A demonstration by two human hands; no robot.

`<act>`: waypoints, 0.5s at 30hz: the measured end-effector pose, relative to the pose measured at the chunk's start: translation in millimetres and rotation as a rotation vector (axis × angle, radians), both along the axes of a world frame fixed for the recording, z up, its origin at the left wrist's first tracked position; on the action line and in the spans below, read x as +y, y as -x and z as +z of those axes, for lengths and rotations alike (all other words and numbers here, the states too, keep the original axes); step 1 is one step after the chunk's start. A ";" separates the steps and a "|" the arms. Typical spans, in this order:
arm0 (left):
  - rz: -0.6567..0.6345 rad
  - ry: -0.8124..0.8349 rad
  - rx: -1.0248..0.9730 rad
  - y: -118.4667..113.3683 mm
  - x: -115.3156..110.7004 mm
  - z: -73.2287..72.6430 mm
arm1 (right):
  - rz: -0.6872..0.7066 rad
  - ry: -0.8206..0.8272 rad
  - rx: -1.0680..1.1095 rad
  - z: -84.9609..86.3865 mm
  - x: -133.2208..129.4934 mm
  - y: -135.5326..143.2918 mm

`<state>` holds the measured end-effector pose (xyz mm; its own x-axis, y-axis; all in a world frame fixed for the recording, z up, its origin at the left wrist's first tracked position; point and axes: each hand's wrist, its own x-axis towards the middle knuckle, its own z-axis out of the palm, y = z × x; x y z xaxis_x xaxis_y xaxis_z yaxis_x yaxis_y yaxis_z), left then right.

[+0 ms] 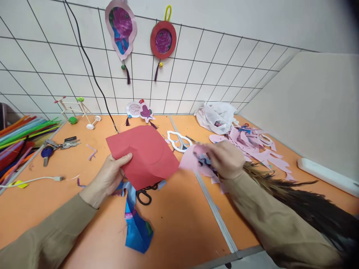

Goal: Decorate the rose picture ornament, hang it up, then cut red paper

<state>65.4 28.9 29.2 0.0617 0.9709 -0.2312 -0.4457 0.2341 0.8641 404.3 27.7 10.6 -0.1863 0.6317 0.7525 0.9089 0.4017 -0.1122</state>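
My left hand (pixel 112 173) grips a red paper sheet (pixel 148 157) by its left edge, thumb on top. The sheet is slightly bent and shows a faint curved outline like a circle. To the right, my right hand (pixel 226 158) is blurred, its fingers closed on a pink paper piece (pixel 188 160). Other pink and dark blue bits lie under that hand, too smeared to tell apart. Black scissors handles (pixel 144 197) stick out below the red sheet. Beside them lies a blue patterned fabric scrap (pixel 137 228). A white wavy-edged frame (pixel 177 142) rests behind the sheet.
Pink paper scraps (pixel 252 144) and a white plastic bag (pixel 215 117) lie back right, near long brown feathers (pixel 294 201). At left are keys (pixel 63 144), a white cable (pixel 36 181), colourful pipe cleaners (pixel 28 130) and a stick model (pixel 77 112). Finished-looking ornaments (pixel 163 39) hang on the wire grid.
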 end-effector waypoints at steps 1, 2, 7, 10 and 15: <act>-0.006 -0.025 -0.001 4.5 2.2 1.9 | -0.178 0.022 0.032 4.5 8.1 -15.5; -0.009 -0.048 0.002 9.3 4.0 4.6 | -0.332 0.055 0.060 9.0 15.5 -30.1; -0.069 -0.091 0.023 40.4 10.3 22.6 | -0.599 0.274 0.116 21.0 33.7 -76.3; 0.000 -0.148 0.077 59.6 10.4 25.7 | -0.541 0.319 0.148 20.2 32.5 -70.9; -0.049 -0.148 0.172 69.7 1.4 15.3 | -0.123 0.502 0.290 17.6 11.6 1.9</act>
